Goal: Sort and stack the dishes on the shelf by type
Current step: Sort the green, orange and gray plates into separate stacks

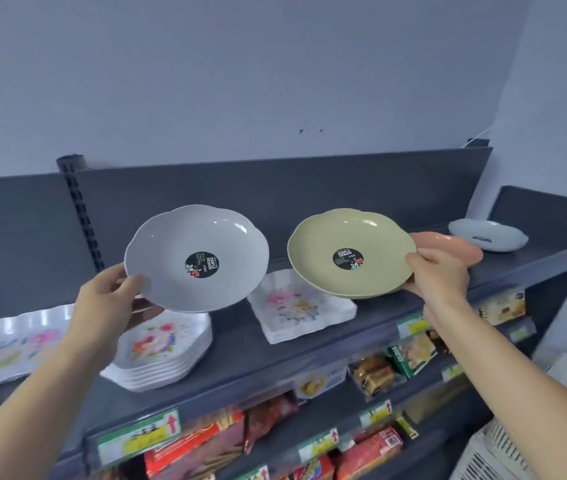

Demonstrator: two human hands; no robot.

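My left hand (109, 299) grips the left rim of a grey scalloped plate (226, 233) with a black round sticker, held tilted above the shelf. My right hand (439, 275) holds the right rim of a green scalloped plate (348, 233) with the same sticker. Behind that hand a pink plate (455, 245) rests on the dark top shelf (240, 344), and another grey plate (488, 233) sits farther right. Under the held grey plate stands a stack of white octagonal floral plates (168, 348). A stack of white square floral plates (299, 313) lies below the green plate.
A white rectangular floral tray (8, 348) lies at the shelf's left end. The dark back panel (275, 188) rises behind the shelf. Lower shelves hold snack packets (375, 372) and price tags. A white slatted crate (503, 452) sits at the bottom right.
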